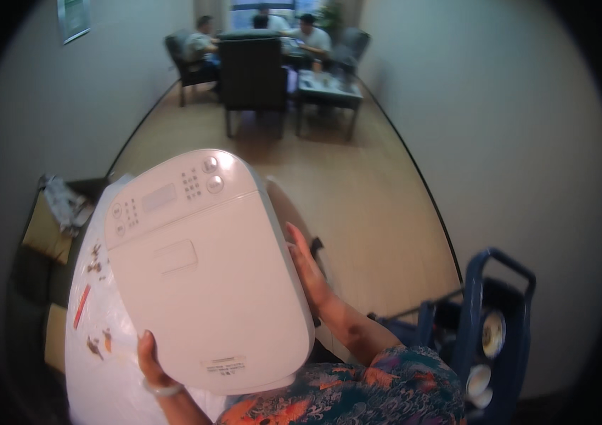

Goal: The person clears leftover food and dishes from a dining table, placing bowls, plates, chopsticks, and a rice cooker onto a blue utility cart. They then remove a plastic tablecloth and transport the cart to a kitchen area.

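A large white countertop appliance (pixel 210 287), which looks like a rice cooker, fills the middle of the view. Round buttons and a small display (pixel 159 197) sit on its far end, and a label with writing is on its near end. My left hand (pixel 153 360) grips its near left edge, thumb on top and a pale bangle on the wrist. Against its right side lies my right hand (pixel 309 271), fingers pointing away from me. The underside is hidden. Beneath and left of it is a table under a white plastic cover (pixel 120 382).
Food scraps (pixel 93 346) and a red strip (pixel 82 306) lie on the cover. At the right stands a blue service cart (pixel 471 313) holding dishes (pixel 493 334). Chairs (pixel 252 74), a small side table (pixel 330 87) and several seated people are farther off. A chair with a plastic bag (pixel 65 202) stands left.
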Demonstrator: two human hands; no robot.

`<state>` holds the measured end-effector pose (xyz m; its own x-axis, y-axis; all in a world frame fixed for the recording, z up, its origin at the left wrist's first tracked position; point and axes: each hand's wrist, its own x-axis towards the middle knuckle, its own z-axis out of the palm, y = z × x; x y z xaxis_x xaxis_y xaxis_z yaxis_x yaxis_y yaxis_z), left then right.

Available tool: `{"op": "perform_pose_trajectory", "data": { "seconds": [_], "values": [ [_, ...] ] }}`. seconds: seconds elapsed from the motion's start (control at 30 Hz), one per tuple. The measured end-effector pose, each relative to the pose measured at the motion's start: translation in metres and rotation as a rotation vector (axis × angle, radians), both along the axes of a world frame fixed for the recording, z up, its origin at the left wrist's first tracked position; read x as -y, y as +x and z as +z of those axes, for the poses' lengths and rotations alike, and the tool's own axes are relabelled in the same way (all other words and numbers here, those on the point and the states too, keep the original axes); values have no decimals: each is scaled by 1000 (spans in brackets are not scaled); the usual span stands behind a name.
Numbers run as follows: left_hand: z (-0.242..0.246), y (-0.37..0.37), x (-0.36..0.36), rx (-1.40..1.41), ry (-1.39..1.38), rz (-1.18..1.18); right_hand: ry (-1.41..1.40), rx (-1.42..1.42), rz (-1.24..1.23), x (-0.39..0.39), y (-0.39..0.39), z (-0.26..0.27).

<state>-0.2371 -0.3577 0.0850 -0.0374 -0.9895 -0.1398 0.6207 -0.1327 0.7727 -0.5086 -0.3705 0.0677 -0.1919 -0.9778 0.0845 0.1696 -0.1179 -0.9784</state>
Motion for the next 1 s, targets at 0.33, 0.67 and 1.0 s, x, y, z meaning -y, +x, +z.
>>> {"op": "perform_pose_trajectory", "data": {
  "seconds": [0.33,0.67,1.0],
  "values": [
    [49,-178,-97,118,-78,-377,-48,-28,-402,-202,-161,37],
    [66,-256,-69,88,-94,-600,-55,20,-597,-225,-210,52],
    [67,-270,-51,124,-103,-615,-56,52,-640,-226,-223,57]
  ]
}}
